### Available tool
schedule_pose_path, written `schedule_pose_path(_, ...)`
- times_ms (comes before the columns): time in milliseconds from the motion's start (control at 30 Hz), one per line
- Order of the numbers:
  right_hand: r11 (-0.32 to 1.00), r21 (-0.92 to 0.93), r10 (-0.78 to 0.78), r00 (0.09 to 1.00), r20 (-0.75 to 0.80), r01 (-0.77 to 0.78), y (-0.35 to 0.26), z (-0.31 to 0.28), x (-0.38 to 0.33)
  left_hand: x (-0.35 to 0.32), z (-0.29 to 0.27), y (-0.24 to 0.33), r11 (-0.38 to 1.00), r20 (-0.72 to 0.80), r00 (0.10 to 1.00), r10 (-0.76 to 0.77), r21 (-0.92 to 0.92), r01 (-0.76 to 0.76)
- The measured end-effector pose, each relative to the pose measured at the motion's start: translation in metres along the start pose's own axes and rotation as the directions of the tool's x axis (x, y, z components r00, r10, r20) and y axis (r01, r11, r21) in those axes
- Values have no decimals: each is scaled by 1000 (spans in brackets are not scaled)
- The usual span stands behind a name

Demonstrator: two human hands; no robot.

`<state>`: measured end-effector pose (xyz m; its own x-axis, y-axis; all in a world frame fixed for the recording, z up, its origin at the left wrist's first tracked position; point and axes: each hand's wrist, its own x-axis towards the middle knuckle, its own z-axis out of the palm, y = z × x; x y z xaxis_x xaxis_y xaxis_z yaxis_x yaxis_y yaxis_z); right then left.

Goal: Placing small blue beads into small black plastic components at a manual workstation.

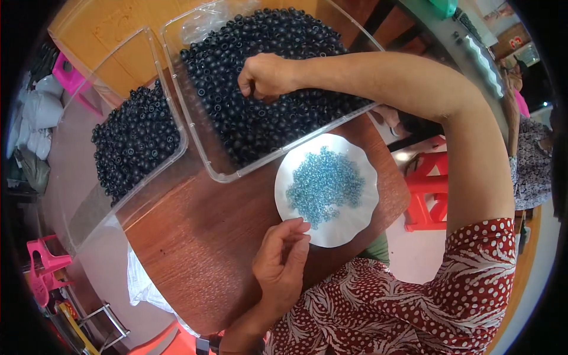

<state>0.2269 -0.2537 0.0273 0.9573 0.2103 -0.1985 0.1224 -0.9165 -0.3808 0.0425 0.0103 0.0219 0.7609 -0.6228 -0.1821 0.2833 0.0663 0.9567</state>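
Note:
My right hand (266,77) reaches over a large clear plastic bin. Its fingers are curled and closed just above the black round beads (254,127), which have holes; whether a bead is in them is hidden. My left hand (280,263) rests low at the near rim of a white scalloped plate (365,219). Thumb and fingers are drawn together in a pinch, and what they hold, if anything, is too small to make out. A heap of small, shiny blue beads (325,184) lies on the plate.
A second clear bin (182,139) at the left also holds black beads. Both bins stand by the brown wooden table (195,236). Around are a red stool (427,195), pink stools (46,263), and white bags (42,109). Another person (532,154) is at the far right.

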Motion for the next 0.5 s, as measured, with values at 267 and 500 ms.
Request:
schedule_pose_path(267, 973, -184, -145, 989, 4, 143, 11, 8, 11, 12, -7, -9, 995, -12, 996, 93, 42, -92)
schedule_pose_path(500, 997, 76, 10, 995, 99, -18, -2, -18, -18, 14, -15, -14, 987, -77, 987, 139, 91, -132)
